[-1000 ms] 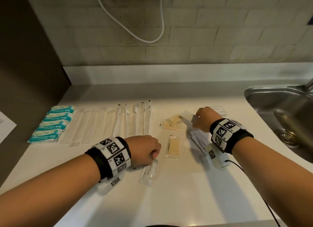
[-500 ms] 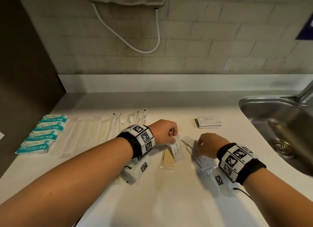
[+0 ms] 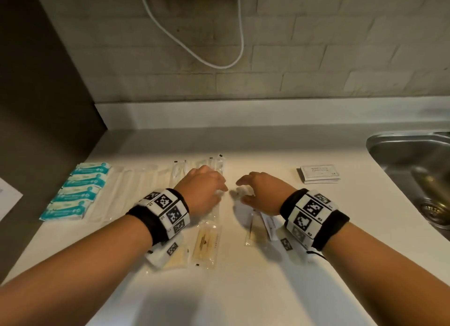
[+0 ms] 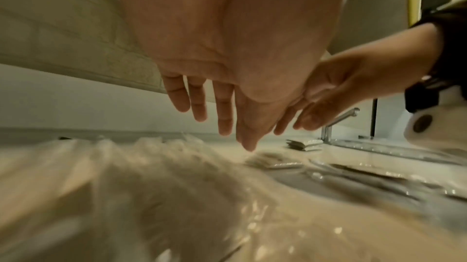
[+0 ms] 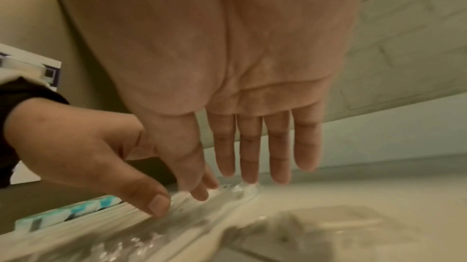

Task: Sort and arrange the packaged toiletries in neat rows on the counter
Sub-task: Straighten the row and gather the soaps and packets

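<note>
Both hands palm-down over white tabletop [image 3: 243, 289], fingers straight, grips wide, holding nothing. Left hand [image 3: 202, 191] sits over the long clear-wrapped packets [image 3: 214, 165]; right hand [image 3: 265, 191] above a small clear sachet [image 3: 239, 191]. Teal-and-white packets [image 3: 78, 191] stacked far left, flat white sachets [image 3: 319, 173] far right.

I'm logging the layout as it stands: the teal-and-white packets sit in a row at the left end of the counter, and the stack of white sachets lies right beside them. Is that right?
Not quite. The teal-and-white packets do sit in a row at the left end of the counter, but the stack of white sachets lies far from them, at the right near the sink. The head view shows this.
</note>
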A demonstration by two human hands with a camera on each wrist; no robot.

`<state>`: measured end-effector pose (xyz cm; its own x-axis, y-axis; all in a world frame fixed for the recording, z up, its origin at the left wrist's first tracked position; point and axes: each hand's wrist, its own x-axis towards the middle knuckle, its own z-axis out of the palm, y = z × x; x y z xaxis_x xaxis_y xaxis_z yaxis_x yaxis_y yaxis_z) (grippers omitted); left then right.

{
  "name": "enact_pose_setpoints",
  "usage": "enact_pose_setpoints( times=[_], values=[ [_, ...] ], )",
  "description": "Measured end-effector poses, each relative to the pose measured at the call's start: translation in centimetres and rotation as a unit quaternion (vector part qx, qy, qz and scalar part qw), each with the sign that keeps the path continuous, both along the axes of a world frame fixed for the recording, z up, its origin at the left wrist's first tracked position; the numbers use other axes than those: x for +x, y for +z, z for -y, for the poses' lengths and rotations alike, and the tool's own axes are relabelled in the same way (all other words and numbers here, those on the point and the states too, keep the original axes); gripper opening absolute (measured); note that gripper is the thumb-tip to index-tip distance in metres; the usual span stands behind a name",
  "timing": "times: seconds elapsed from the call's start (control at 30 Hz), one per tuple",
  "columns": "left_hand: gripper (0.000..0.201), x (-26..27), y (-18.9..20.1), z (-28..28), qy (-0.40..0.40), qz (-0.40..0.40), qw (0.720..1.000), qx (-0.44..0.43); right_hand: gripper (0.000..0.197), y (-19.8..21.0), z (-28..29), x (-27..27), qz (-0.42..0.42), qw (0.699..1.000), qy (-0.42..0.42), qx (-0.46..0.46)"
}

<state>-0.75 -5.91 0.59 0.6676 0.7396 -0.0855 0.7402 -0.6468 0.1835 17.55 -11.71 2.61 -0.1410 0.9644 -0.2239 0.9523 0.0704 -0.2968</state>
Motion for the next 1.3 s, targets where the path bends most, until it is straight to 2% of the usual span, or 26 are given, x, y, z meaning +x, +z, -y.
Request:
enact_pose_setpoints(
  times=[0.13, 0.37, 0.9, 1.1, 1.2, 1.3],
  values=[
    [0.042, -2.0, -0.9, 0.2, 0.012, -0.007, 1.0, 0.009, 0.045, -1.1, -2.2, -2.9, 0.005, 1.0, 0.022, 0.008],
    [0.051, -3.4, -2.4, -0.3, 0.023, -0.008, 1.0, -0.007, 0.049, -2.3, -3.1, -4.6, 0.094, 0.994, 0.052, -0.023],
    [0.049, -3.2, -1.5, 0.0, -0.023, -0.007, 0.999, -0.039, 0.044, -1.7, -1.9, -3.5, 0.096, 0.993, 0.052, -0.048],
    [0.052, -4.8, -0.5, 0.0, 0.033, 0.032, 0.999, -0.02, 0.058, -2.1, -2.4, -4.0, 0.075, 0.995, 0.057, -0.008],
    [0.062, -5.7, -0.4, -0.7, 0.041, -0.016, 0.998, -0.033, 0.06, -2.0, -3.0, -5.0, 0.075, 0.995, 0.071, 0.001],
    [0.071, -6.0, -0.8, -0.9, 0.027, -0.079, 0.995, -0.051, 0.065, -2.2, -3.0, -5.6, 0.104, 0.991, 0.071, -0.038]
  ],
)
